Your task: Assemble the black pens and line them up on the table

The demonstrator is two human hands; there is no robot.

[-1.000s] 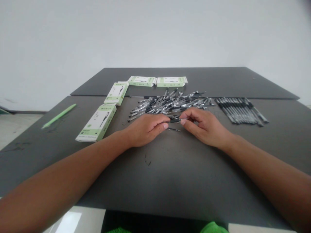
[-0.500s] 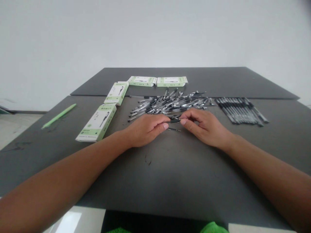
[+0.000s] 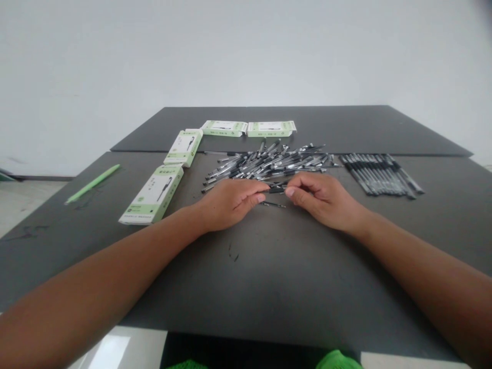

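Observation:
My left hand (image 3: pixel 229 205) and my right hand (image 3: pixel 325 202) face each other over the middle of the table. Between their fingertips lies a pen (image 3: pixel 276 190) with a black grip, held level. The thumb and forefinger of my right hand pinch its right end. Its left end runs into the fingers of my left hand, which cover it. Just below, a thin pen refill (image 3: pixel 273 205) rests on the table. Behind both hands is a loose heap of clear and black pens (image 3: pixel 265 163). To the right, several similar pens (image 3: pixel 378 175) lie side by side in a row.
Two green-and-white pen boxes (image 3: pixel 154 195) lie end to end at the left, and two more boxes (image 3: pixel 225 128) lie along the back. A light green pen-shaped object (image 3: pixel 93 184) is at the far left. A seam crosses the dark table (image 3: pixel 246 287) behind the heap.
My left thumb has drawn back slightly along the pen. My right hand stays nearly still, and the pens and boxes have not moved.

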